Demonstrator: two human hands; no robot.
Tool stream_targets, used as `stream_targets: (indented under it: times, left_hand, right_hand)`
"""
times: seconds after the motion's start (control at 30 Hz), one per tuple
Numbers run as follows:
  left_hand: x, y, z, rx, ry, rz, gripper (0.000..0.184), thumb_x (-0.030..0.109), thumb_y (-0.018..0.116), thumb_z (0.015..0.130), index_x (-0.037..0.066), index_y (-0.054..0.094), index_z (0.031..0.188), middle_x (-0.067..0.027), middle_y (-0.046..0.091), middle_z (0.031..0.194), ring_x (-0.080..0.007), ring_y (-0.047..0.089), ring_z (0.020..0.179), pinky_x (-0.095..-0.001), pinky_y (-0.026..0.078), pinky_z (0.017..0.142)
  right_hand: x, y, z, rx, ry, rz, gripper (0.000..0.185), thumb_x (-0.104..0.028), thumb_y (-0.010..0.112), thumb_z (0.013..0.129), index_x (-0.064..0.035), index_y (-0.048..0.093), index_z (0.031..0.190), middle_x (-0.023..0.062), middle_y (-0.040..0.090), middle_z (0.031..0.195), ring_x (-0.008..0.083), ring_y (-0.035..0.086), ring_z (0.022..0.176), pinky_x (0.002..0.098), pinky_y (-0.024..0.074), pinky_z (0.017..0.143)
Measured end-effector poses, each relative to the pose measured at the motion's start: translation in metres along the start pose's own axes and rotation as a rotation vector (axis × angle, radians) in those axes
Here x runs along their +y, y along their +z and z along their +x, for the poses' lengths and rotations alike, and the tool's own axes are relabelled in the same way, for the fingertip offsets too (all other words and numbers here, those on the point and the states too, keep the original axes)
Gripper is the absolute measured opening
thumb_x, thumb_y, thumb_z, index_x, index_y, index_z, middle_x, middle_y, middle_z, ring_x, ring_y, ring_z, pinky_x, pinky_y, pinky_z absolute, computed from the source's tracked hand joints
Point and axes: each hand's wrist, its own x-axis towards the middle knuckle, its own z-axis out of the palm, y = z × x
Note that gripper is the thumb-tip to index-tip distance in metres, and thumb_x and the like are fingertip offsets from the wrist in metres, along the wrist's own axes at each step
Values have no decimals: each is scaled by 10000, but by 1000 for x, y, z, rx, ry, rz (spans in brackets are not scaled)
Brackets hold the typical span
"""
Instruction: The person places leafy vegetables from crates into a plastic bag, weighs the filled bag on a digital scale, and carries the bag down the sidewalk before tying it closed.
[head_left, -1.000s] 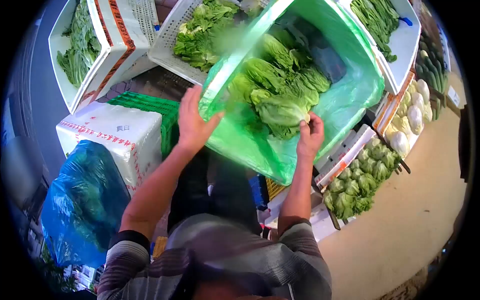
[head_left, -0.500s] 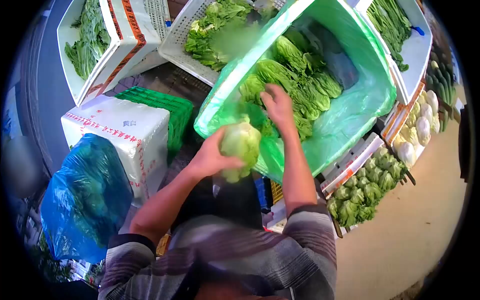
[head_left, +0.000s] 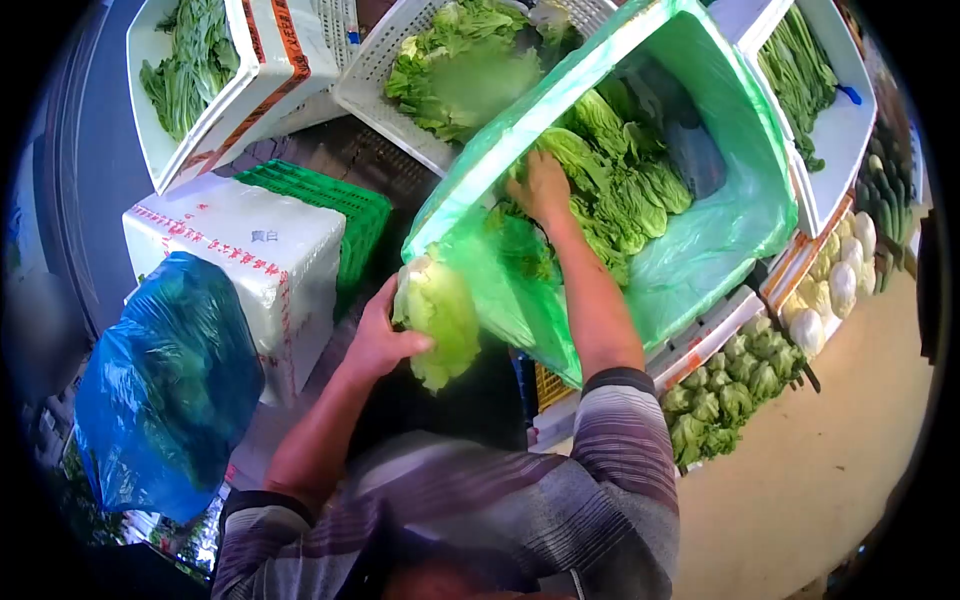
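Note:
My left hand (head_left: pixel 379 338) grips a pale green head of lettuce (head_left: pixel 437 318), its thumb lying across the leaves, just outside the near left side of a box (head_left: pixel 740 215) lined with green plastic. Inside that box lies a heap of leafy lettuce heads (head_left: pixel 625 185). My right hand (head_left: pixel 543 190) reaches in at the heap's left edge, fingers bent against the leaves. Its fingertips are partly hidden, and I cannot make out whether they hold anything.
A blue plastic bag (head_left: pixel 165 390) leans by a white foam box (head_left: pixel 235 245) and a green crate (head_left: pixel 345 205) on the left. Beyond stands a white basket (head_left: pixel 395 125) of greens. Small lettuces (head_left: pixel 735 390) sit in rows at the right, near foam boxes of vegetables.
My left hand has moved left and slightly down with the lettuce. My right hand has shifted left, onto the leaves at the heap's edge.

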Motion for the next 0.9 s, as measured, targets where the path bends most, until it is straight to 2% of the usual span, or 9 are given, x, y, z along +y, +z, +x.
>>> stream_targets:
  times: [0.13, 0.17, 0.27, 0.33, 0.4, 0.6, 0.73, 0.77, 0.9]
  left_hand:
    - [2, 3, 2, 33, 23, -100, 1055, 288, 899, 628, -11, 345, 1474, -88, 551, 1313, -188, 536, 1198, -343, 410, 1047]
    - [2, 3, 2, 38, 20, -99, 1047, 279, 893, 631, -10, 344, 1475, -88, 552, 1312, -188, 536, 1197, -342, 411, 1046]
    - [-3, -1, 3, 51, 28, -78, 1023, 266, 867, 632, -4, 349, 1471, -92, 554, 1309, -187, 542, 1192, -338, 419, 1036]
    - [-3, -1, 4, 65, 50, -64, 1017, 276, 864, 632, -4, 354, 1466, -92, 556, 1305, -189, 545, 1190, -339, 422, 1033]
    - [0, 3, 4, 80, 65, -78, 1033, 319, 876, 631, -12, 353, 1458, -92, 559, 1298, -191, 549, 1185, -341, 425, 1029]
    - [25, 6, -13, 42, 65, -164, 1050, 339, 883, 632, -18, 341, 1458, -87, 561, 1290, -191, 549, 1182, -346, 425, 1030]
    - [44, 3, -43, 34, 137, -123, 1034, 377, 876, 638, -20, 365, 1445, -86, 561, 1288, -186, 539, 1185, -344, 409, 1042]
    - [52, 7, -52, 35, 191, -143, 1022, 388, 871, 636, -20, 383, 1436, -87, 565, 1283, -188, 542, 1179, -344, 407, 1043]
    - [58, -14, -85, -3, 192, -167, 1017, 411, 865, 633, -17, 403, 1430, -92, 565, 1288, -199, 543, 1184, -349, 411, 1044]
  right_hand:
    - [7, -26, -18, 230, 89, 323, 568, -273, 729, 791, 12, 551, 1248, 234, 578, 1158, 361, 588, 1025, 432, 488, 904]
    - [14, -26, -19, 276, 128, 360, 552, -198, 715, 813, -2, 537, 1298, 209, 562, 1229, 309, 595, 1051, 397, 497, 910]
    - [39, -41, -33, 333, 414, 884, 510, -120, 690, 842, -3, 531, 1313, 159, 589, 1237, 238, 600, 1057, 359, 497, 919]
    - [56, -52, -44, 430, 335, 1475, 486, -10, 617, 860, 0, 515, 1335, 108, 633, 1177, 193, 612, 1042, 344, 505, 906]
    - [62, -70, -59, 387, 355, 1724, 504, -47, 604, 852, -4, 508, 1345, 109, 631, 1179, 215, 615, 1055, 353, 504, 917]
    - [37, -113, -95, 238, 229, 1854, 593, -252, 612, 844, -11, 482, 1370, 125, 622, 1239, 274, 613, 1104, 403, 486, 976]
    - [-2, -134, -114, 190, 412, 2151, 559, -357, 572, 858, -27, 561, 1309, 140, 614, 1279, 313, 602, 1129, 449, 488, 980]
    - [-11, -137, -116, 130, 289, 2244, 551, -409, 544, 870, -36, 595, 1273, 149, 614, 1282, 323, 593, 1139, 469, 485, 981]
    - [-27, -132, -114, 220, 243, 2219, 575, -440, 529, 882, -36, 587, 1286, 154, 616, 1273, 333, 586, 1150, 487, 473, 996]
